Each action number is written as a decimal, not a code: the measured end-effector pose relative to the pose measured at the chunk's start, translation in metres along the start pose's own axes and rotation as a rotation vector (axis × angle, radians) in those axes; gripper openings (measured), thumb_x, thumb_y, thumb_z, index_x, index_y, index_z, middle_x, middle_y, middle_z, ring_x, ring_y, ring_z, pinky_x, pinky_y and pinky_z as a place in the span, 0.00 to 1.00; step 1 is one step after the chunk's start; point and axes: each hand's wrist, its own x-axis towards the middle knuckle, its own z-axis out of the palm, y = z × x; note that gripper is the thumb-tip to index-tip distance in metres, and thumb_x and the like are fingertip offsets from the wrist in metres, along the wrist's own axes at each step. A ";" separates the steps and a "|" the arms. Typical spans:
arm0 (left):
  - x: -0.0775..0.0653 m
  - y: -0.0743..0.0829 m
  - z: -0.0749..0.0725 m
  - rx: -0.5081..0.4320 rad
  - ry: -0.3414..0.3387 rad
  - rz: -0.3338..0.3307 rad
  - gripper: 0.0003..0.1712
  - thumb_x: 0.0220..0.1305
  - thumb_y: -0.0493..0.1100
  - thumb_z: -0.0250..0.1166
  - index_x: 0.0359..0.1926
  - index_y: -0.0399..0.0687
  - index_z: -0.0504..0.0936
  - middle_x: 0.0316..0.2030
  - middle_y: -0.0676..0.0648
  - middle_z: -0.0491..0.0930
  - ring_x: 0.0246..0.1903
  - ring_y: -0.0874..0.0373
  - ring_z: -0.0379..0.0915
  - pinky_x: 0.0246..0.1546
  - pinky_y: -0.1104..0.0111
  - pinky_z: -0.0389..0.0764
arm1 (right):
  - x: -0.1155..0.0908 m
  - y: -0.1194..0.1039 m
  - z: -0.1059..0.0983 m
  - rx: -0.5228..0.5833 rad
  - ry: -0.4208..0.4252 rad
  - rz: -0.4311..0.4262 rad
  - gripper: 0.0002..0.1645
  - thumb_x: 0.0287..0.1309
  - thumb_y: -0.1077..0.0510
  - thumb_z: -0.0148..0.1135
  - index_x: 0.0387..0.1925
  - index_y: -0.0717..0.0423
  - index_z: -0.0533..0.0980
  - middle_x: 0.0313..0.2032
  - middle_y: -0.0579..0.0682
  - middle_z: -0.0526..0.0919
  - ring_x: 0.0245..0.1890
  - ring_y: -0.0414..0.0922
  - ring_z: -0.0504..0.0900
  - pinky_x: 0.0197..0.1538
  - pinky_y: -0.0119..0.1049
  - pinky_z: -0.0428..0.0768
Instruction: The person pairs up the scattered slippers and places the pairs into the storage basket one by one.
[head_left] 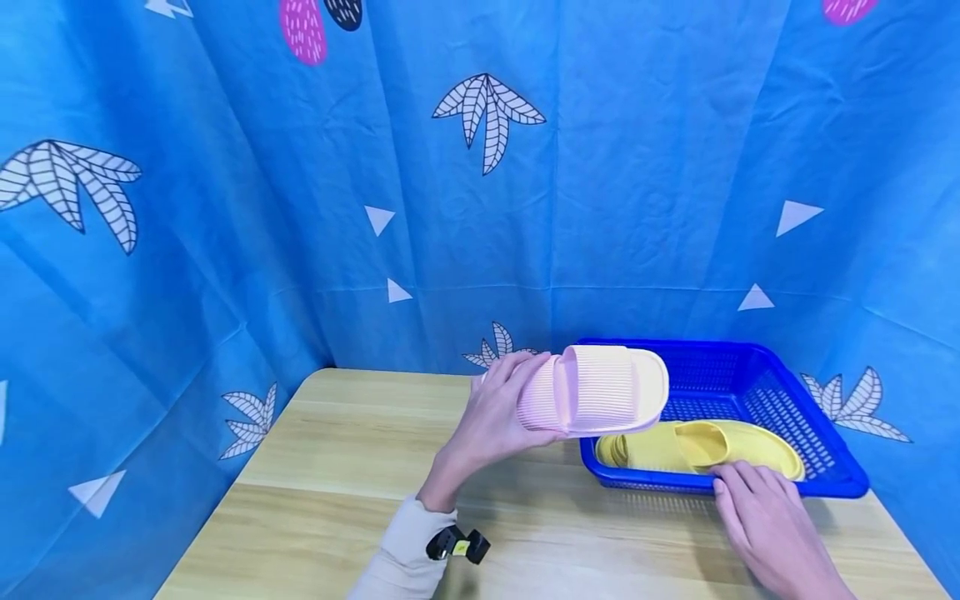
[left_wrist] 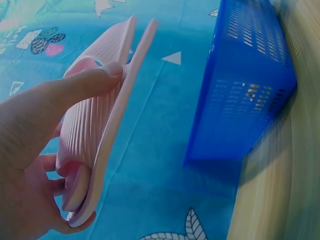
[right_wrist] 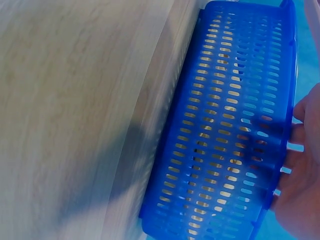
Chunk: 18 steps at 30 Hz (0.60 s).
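Above the table, my left hand (head_left: 491, 421) grips a pair of pink slippers (head_left: 603, 387) pressed together, with ribbed straps. In the left wrist view the thumb lies along the edge of the pink slippers (left_wrist: 95, 130) and the other fingers wrap round behind. My right hand (head_left: 768, 517) holds the near rim of a blue plastic basket (head_left: 813, 417), its fingers hooked over the edge. Yellow slippers (head_left: 757, 446) lie inside along the basket's near side. The right wrist view shows the basket's slotted wall (right_wrist: 225, 125), with the right hand (right_wrist: 302, 160) at its rim.
The basket stands on a light wooden table (head_left: 337, 467) near its right end. Behind and at both sides hangs a blue curtain (head_left: 637, 167) printed with leaves and triangles. The left wrist carries a black strap device (head_left: 457, 546).
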 end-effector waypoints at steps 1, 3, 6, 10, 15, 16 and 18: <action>0.002 0.002 0.002 -0.003 -0.006 -0.002 0.58 0.42 0.65 0.83 0.74 0.58 0.68 0.66 0.50 0.70 0.65 0.55 0.64 0.53 0.53 0.70 | 0.000 0.000 0.000 0.000 -0.001 0.000 0.08 0.68 0.60 0.57 0.44 0.57 0.80 0.41 0.53 0.81 0.44 0.59 0.77 0.51 0.58 0.68; 0.006 0.005 0.005 -0.004 -0.015 -0.008 0.58 0.42 0.64 0.83 0.74 0.58 0.69 0.66 0.50 0.70 0.65 0.55 0.64 0.53 0.54 0.70 | -0.001 0.000 0.001 0.002 0.000 -0.001 0.08 0.68 0.61 0.57 0.45 0.58 0.79 0.41 0.54 0.81 0.44 0.59 0.77 0.51 0.58 0.67; 0.014 0.008 0.010 0.001 -0.021 -0.017 0.58 0.43 0.64 0.83 0.74 0.57 0.69 0.65 0.50 0.71 0.64 0.55 0.64 0.53 0.54 0.70 | 0.000 0.000 0.001 0.002 -0.003 -0.006 0.08 0.68 0.61 0.57 0.45 0.58 0.79 0.41 0.54 0.81 0.44 0.59 0.77 0.51 0.58 0.67; 0.024 0.012 0.016 0.029 -0.030 -0.005 0.58 0.43 0.65 0.83 0.74 0.57 0.69 0.66 0.51 0.71 0.65 0.55 0.63 0.59 0.50 0.69 | -0.001 0.001 0.001 0.007 0.001 -0.010 0.08 0.67 0.61 0.57 0.44 0.59 0.79 0.41 0.55 0.81 0.44 0.60 0.77 0.51 0.58 0.66; 0.038 0.018 0.023 0.091 -0.060 0.023 0.58 0.42 0.68 0.82 0.73 0.57 0.70 0.65 0.51 0.73 0.65 0.55 0.64 0.64 0.50 0.66 | -0.001 0.000 0.001 0.016 -0.005 0.002 0.09 0.67 0.61 0.57 0.45 0.60 0.79 0.42 0.56 0.82 0.44 0.60 0.77 0.53 0.58 0.66; 0.041 0.019 0.024 0.102 -0.069 0.028 0.59 0.42 0.69 0.81 0.74 0.57 0.70 0.65 0.51 0.73 0.65 0.55 0.65 0.63 0.52 0.67 | 0.000 0.000 0.001 0.013 -0.009 0.006 0.10 0.67 0.61 0.56 0.45 0.61 0.79 0.42 0.56 0.82 0.45 0.60 0.77 0.53 0.58 0.66; 0.047 0.021 0.027 0.110 -0.087 0.035 0.59 0.42 0.70 0.81 0.74 0.57 0.69 0.65 0.51 0.73 0.65 0.55 0.65 0.62 0.54 0.68 | 0.001 -0.001 0.001 0.005 -0.017 0.014 0.10 0.67 0.61 0.57 0.45 0.61 0.79 0.42 0.57 0.81 0.45 0.60 0.77 0.53 0.59 0.66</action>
